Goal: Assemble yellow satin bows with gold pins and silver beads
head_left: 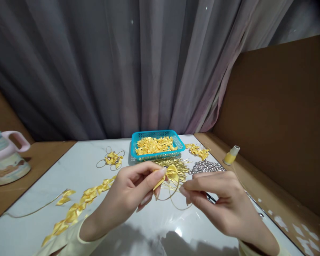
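Observation:
My left hand (138, 186) pinches a yellow satin ribbon bow (172, 173) between thumb and fingers. A thin gold cord (178, 185) loops from the bow, and a second curve of it runs toward the right. Close beside it, my right hand (216, 199) is closed, thumb and forefinger pressed together at the cord. A slim dark tool (211, 198) shows under the right palm; its kind and whether it is held are unclear. Behind the hands lie a bundle of gold cord pieces (182, 165) and a heap of silver beads (206, 167).
A blue basket (133, 146) of yellow bows stands at the back. Finished-looking bow clusters with cord loops (113, 159) lie left and right of it. A row of yellow bows (74, 212) runs along the left. A thread spool (231, 155) and a pink-handled cup (8, 158) flank the table.

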A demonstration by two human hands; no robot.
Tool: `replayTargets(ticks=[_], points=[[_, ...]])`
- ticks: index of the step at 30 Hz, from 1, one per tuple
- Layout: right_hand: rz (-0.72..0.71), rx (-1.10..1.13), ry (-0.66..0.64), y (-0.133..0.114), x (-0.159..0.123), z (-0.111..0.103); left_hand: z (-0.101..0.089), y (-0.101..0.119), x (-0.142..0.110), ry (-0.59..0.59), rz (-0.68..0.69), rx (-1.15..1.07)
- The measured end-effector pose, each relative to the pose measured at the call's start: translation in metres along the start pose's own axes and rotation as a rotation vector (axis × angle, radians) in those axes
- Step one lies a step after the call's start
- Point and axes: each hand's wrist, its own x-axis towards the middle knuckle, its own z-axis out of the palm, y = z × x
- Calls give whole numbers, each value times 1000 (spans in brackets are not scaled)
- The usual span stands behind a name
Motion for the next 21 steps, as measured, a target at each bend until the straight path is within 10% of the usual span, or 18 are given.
replayTargets(ticks=[21], points=[[95, 88, -57, 8, 4, 1, 1, -1, 2, 5, 75, 151]])
